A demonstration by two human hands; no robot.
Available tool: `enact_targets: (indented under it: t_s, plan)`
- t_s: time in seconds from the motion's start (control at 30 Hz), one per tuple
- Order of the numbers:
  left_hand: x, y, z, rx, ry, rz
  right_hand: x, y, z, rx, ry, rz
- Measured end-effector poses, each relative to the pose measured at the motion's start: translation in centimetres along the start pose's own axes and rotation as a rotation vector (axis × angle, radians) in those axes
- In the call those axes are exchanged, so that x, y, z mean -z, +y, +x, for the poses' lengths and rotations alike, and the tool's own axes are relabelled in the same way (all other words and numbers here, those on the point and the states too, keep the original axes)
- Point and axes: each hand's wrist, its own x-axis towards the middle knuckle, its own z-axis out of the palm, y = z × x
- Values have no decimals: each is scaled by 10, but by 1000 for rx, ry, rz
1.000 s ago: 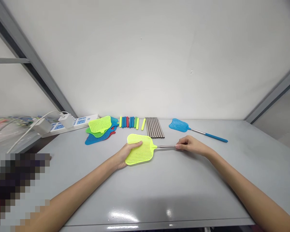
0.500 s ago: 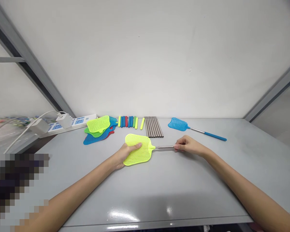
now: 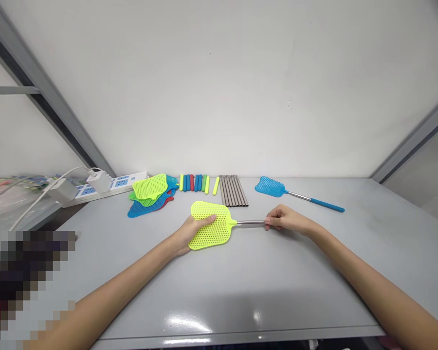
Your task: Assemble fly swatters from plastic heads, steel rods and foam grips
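My left hand [image 3: 190, 234] grips a yellow perforated fly swatter head [image 3: 215, 233] by its left side, thumb on top. A thin metal rod [image 3: 251, 222] runs from the neck of that head to the right. The fingertips of my right hand [image 3: 282, 218] pinch the rod's far end, and they hide its tip. Behind the hands lies a row of bare metal rods [image 3: 234, 190]. Left of these are several coloured handle grips [image 3: 195, 183] in yellow, blue, red and green.
A blue fly swatter [image 3: 272, 186] with rod and handle lies at the back right. Loose swatter heads [image 3: 149, 187] are piled at the back left, in front of a white power strip [image 3: 122, 182] with plugged-in chargers. A plain wall [image 3: 237, 97] rises behind the grey table [image 3: 314, 291].
Both hands keep the same hold on the yellow swatter head and rod. The whole scene sits slightly further right in view; nothing else has visibly changed.
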Motion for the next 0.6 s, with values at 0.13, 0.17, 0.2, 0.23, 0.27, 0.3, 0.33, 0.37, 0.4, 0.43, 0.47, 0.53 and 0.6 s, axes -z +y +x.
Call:
enact_targets:
  t_s: [0.13,0.17,0.2,0.23,0.27,0.3,0.33,0.37,0.4,0.43,0.47,0.53,0.6]
  plan:
    - [-1,0,0,-3,-18,9,1,-1,-1,-7,-10,-2]
    - [-1,0,1,-4,-21,4,1,-2,-1,-8,-12,2]
    - [0,0,1,-6,-24,-2,1,-2,-2,-10,-13,7]
    - [0,0,1,-8,-26,-8,2,-2,-2,-12,-14,14]
    - [0,0,1,-9,-27,-12,1,-2,-2,-16,-13,20]
    - [0,-1,1,-10,-25,-15,1,-2,-2,-21,-13,23]
    - [0,-1,1,-9,-23,-15,1,-2,-2,-23,-11,25]
    - [0,-1,1,-8,-20,-14,1,-1,-2,-23,-9,26]
    - [0,-1,2,-6,-16,-13,1,-1,-2,-22,-7,25]
    - [0,-1,2,-4,-13,-12,1,0,-2,-19,-6,22]
    - [0,-1,2,-4,-11,-12,1,0,-2,-17,-6,17]
    - [1,-2,2,-4,-11,-16,1,0,-1,-16,-9,9]
    - [1,-2,2,-3,-14,-21,0,0,-1,-15,-11,13]
